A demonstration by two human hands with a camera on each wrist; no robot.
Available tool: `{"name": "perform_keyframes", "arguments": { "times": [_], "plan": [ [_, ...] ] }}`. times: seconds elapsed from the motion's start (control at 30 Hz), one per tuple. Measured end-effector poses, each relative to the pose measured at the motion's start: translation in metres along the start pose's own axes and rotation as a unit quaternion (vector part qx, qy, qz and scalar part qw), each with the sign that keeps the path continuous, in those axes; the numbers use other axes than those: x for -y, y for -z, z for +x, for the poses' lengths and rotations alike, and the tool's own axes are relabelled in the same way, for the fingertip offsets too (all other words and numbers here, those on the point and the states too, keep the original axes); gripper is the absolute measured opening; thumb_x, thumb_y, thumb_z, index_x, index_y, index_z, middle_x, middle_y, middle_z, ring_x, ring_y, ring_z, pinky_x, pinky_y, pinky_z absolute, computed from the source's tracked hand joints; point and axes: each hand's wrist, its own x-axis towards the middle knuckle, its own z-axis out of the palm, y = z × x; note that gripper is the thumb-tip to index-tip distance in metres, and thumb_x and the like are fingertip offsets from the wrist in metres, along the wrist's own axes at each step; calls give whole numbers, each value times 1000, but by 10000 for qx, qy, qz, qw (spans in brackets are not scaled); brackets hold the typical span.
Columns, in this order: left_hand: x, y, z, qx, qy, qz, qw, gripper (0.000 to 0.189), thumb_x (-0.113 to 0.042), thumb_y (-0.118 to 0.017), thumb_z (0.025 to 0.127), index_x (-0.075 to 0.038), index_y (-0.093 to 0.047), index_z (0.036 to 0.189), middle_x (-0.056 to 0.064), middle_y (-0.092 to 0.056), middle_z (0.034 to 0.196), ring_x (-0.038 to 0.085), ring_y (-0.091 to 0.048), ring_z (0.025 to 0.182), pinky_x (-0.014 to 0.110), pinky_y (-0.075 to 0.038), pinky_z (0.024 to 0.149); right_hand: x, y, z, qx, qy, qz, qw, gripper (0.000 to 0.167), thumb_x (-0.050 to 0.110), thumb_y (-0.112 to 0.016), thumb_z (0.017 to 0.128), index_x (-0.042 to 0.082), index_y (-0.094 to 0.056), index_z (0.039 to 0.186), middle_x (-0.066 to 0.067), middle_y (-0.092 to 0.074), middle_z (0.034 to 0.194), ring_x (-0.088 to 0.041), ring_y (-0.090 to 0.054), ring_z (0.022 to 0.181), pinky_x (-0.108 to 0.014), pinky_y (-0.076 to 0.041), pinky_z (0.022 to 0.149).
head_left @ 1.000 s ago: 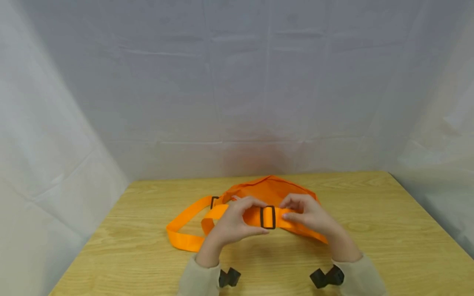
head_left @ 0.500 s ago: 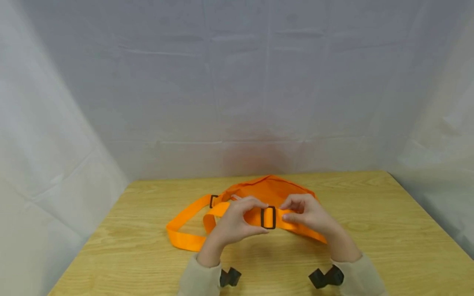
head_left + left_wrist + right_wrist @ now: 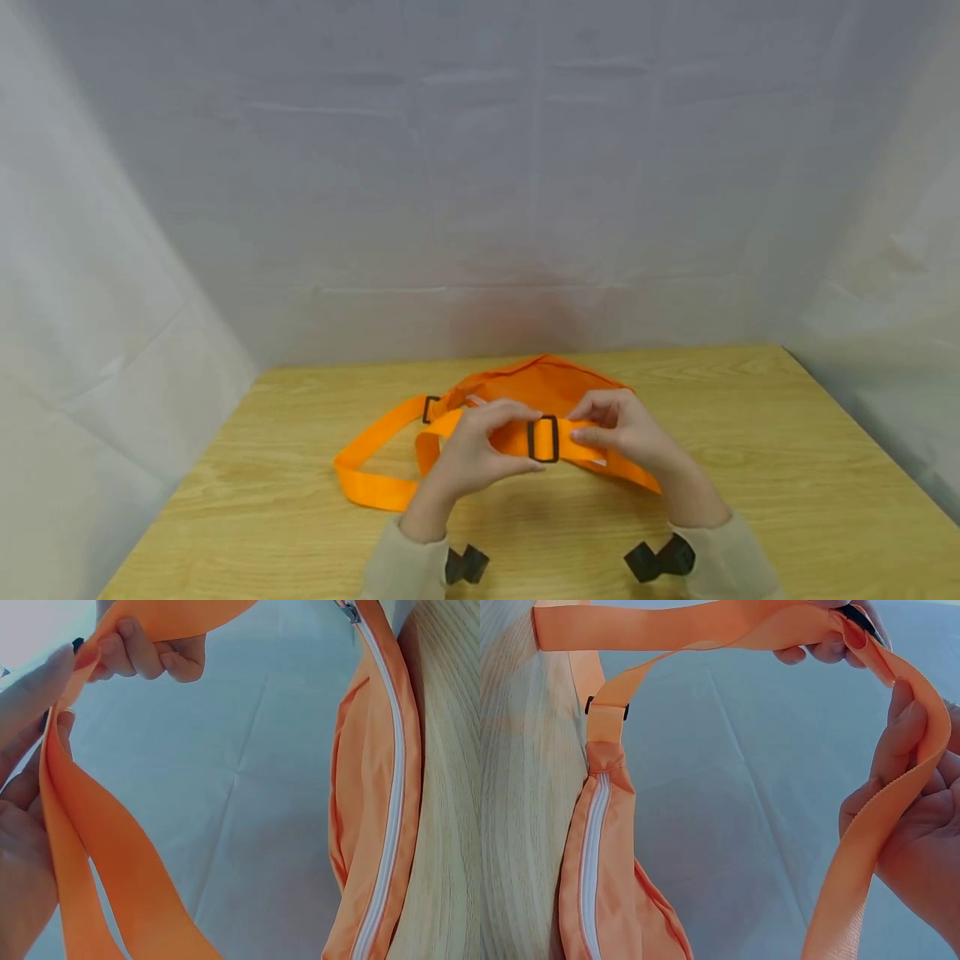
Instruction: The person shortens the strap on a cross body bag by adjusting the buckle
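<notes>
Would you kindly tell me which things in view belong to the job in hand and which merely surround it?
Part of the job: left hand, right hand, orange strap, held black buckle, orange bag.
Surroundings only: wooden table, pale sheeting.

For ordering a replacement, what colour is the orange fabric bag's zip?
The long, narrow zip is white; it shows best in the left wrist view.

Orange waist bag [image 3: 551, 379], white zipper [image 3: 592, 855], on tabletop [image 3: 262, 500]; orange strap [image 3: 375, 489] looped out at left; black slide buckle [image 3: 555, 439] threaded on strap, raised in front of bag.
</notes>
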Motion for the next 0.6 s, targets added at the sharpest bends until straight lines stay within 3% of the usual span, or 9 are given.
{"name": "perform_keyframes", "arguments": {
  "times": [0.07, 0.2, 0.4, 0.6],
  "plan": [
    [0, 0, -1, 25, -34, -73, 10000, 46, -9, -81, 60, -3, -63, 102, 5, -62, 100, 14, -55, 97, 57, -9, 98, 0, 0, 0, 50, -10, -7, 10000, 6, -5, -57, 82, -6, -59, 87, -2, -61, 72, -5, -49, 53, -24, -44, 44],
    [0, -1, 0, 57, -202, -144, 9997, 46, -10, -81, 60, -3, -63, 102, 4, -62, 101, 12, -55, 95, 49, -22, 97, 1, -1, 0, 82, -34, -48, 9999, 5, -7, -56, 82, -8, -59, 86, -2, -60, 72, -6, -49, 52, -24, -44, 45],
    [0, -1, 1, 71, -494, -121, 9987, 46, -8, -80, 61, -1, -62, 102, 7, -61, 99, 14, -55, 93, 36, -37, 89, 2, 0, 0, 79, 84, -111, 9999, 6, -9, -56, 81, -11, -59, 87, -2, -60, 72, -8, -47, 48, -25, -45, 44],
    [-26, 5, 7, 52, -846, -84, 9964, 44, 3, -79, 58, 6, -60, 98, 16, -61, 93, 20, -56, 88, 30, -46, 77, 5, -1, -1, 126, 123, -118, 9998, 8, -9, -55, 82, -9, -60, 88, -2, -59, 70, -11, -43, 44, -26, -43, 43]
  ]
}}
